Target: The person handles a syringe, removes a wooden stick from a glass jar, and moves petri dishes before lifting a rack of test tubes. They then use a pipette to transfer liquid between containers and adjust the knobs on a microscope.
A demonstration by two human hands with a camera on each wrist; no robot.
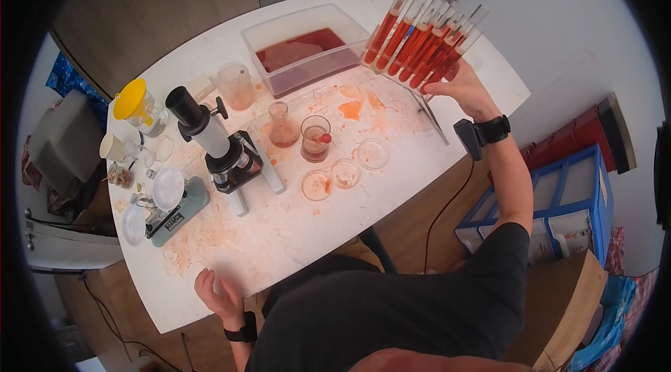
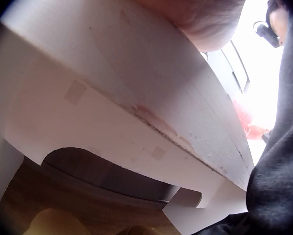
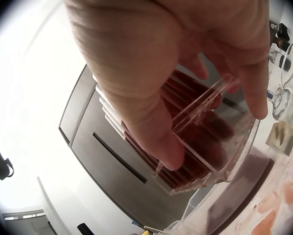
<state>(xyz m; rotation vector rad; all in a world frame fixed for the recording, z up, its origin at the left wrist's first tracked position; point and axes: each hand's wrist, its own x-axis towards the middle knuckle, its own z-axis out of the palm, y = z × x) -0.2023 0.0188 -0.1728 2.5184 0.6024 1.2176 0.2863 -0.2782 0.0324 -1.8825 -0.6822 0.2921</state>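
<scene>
At the back right of the table, my right hand (image 1: pixel 463 90) grips a clear test tube rack (image 3: pixel 198 185). Thumb and fingers wrap its two sides in the right wrist view. Several test tubes (image 1: pixel 421 42) of red liquid stand in it, tilted in the head view, and one has a blue top. Near the table's front left edge is my left hand (image 1: pixel 220 295), its fingers loosely bent around nothing. Only a blurred part of that hand (image 2: pixel 207 24) shows in the left wrist view, over the white tabletop (image 2: pixel 136 63).
A clear plastic tub (image 1: pixel 279 89) of red liquid sits beside the rack. Mid-table are a microscope (image 1: pixel 213 141), flask (image 1: pixel 282 131), beaker (image 1: pixel 316 141) and several petri dishes (image 1: pixel 345 174). A green balance (image 1: pixel 183 217) and yellow funnel (image 1: pixel 131 98) stand left. Orange stains mark the tabletop.
</scene>
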